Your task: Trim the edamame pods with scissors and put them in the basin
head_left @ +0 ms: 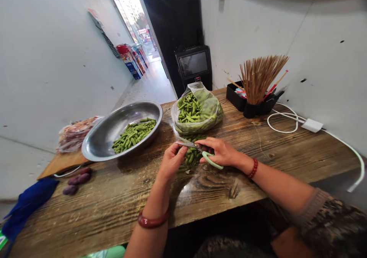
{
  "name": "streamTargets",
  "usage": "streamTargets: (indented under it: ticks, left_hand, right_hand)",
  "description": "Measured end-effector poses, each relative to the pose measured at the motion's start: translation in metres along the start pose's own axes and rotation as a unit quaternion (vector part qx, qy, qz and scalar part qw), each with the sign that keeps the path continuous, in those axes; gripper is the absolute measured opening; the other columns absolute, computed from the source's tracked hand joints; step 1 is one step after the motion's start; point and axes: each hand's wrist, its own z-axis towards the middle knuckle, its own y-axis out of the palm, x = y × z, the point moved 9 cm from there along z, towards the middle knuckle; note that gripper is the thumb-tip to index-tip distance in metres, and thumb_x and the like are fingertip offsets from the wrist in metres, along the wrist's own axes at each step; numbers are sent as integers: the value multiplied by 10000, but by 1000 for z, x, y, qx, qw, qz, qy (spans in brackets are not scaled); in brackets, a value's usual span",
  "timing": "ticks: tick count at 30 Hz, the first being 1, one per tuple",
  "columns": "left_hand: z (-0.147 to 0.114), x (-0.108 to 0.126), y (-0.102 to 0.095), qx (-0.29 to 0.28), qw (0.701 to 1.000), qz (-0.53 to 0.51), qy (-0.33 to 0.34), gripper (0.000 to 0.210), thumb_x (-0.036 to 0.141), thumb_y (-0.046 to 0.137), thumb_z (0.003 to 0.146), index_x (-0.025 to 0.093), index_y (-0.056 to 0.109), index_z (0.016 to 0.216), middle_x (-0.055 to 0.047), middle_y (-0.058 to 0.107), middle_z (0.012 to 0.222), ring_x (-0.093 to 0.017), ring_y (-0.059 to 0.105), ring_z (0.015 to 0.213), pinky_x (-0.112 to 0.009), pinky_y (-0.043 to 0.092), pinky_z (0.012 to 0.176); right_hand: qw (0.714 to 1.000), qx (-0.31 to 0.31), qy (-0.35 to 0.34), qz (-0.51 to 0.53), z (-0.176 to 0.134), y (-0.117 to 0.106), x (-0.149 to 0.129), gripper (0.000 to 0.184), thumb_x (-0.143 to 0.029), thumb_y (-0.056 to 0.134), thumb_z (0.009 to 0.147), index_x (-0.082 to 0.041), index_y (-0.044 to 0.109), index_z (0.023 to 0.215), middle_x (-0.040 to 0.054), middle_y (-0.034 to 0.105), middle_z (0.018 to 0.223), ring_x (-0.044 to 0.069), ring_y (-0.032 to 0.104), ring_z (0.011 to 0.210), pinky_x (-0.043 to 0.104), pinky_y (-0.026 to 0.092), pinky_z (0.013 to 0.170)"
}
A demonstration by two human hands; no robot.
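My right hand (222,151) is closed on a pair of scissors (212,160) with pale green handles, their blades pointing left, slightly apart. At the blade tips, my left hand (170,159) pinches thumb against fingers; what lies between them is too small to make out. Below and behind the scissors, a loose pile of green soybean pods (191,157) rests on the table, partly covered by my hands. Just beyond stands a clear plastic bag (210,116) full of pods. To the left, a wide steel bowl (99,139) holds more pods (134,134) on its near right side.
Thin wooden sticks (258,80) stand in a black holder (252,110) at the back right, near a white cable (282,129). Several dark red, roundish things (77,180), a bagged bundle (76,134) and a blue cloth (31,206) lie left on the wooden table (114,200).
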Motion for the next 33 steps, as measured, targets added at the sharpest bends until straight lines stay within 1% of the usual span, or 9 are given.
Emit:
streamTargets:
  ticks: [3, 6, 10, 14, 19, 23, 28, 33]
  left_hand:
    - [0, 8, -1, 11, 999, 34, 25, 207, 331, 670, 775, 160, 715, 882, -25, 667, 782, -115, 537, 643, -210, 402, 586]
    - [-1, 12, -2, 13, 997, 60, 37, 212, 328, 668, 772, 162, 724, 890, -37, 696, 828, -154, 587, 736, -242, 437, 668]
    - [-1, 15, -4, 16, 995, 89, 51, 203, 333, 667, 770, 163, 726, 865, -32, 694, 779, -173, 599, 742, -260, 445, 676]
    - [-1, 19, -1, 2, 991, 111, 77, 192, 332, 652, 790, 161, 722, 843, -41, 698, 837, -181, 597, 799, -274, 443, 744]
    - [-1, 25, 2, -7, 989, 112, 98, 180, 322, 645, 801, 160, 720, 827, -45, 689, 841, -189, 588, 825, -290, 435, 806]
    - [-2, 28, 3, -10, 988, 107, 111, 142, 288, 656, 796, 174, 736, 823, -46, 686, 838, -188, 585, 828, -287, 428, 824]
    - [-1, 28, -1, 14, 991, 85, 103, 108, 263, 701, 748, 183, 753, 797, -49, 692, 823, -195, 587, 825, -289, 437, 829]
    - [-1, 25, -4, 26, 992, 89, 80, 136, 258, 709, 732, 172, 758, 825, -56, 713, 853, -203, 595, 843, -297, 437, 838]
  right_hand:
    - [1000, 1, -5, 2, 0, -1, -1, 610, -396, 750, 747, -183, 550, 1282, 44, 607, 899, 144, 563, 733, 265, 481, 677]
    - [1000, -2, -2, 0, -1, -1, 0, 613, -409, 743, 752, -188, 547, 1289, 50, 614, 918, 149, 568, 748, 266, 481, 684]
    - [1000, -11, -2, -7, -1, -1, -1, 632, -444, 733, 756, -183, 542, 1298, 58, 613, 931, 156, 567, 763, 271, 480, 692]
    - [1000, -13, -10, -9, 0, -2, -5, 641, -456, 728, 757, -181, 534, 1302, 63, 609, 946, 160, 564, 773, 281, 480, 712]
    - [1000, -13, -14, -3, 0, -3, -7, 614, -447, 731, 757, -194, 547, 1285, 55, 607, 942, 158, 561, 779, 271, 469, 707]
    - [1000, -14, -15, 6, 0, -3, -6, 594, -438, 732, 760, -184, 565, 1270, 51, 604, 919, 153, 555, 762, 268, 463, 704]
    - [1000, -13, -14, 8, 1, -5, -7, 563, -412, 728, 770, -200, 575, 1269, 39, 603, 884, 150, 554, 748, 262, 460, 690]
    - [1000, -12, -10, 1, 1, -6, -7, 542, -387, 725, 777, -181, 592, 1259, 57, 629, 889, 156, 571, 743, 265, 467, 683]
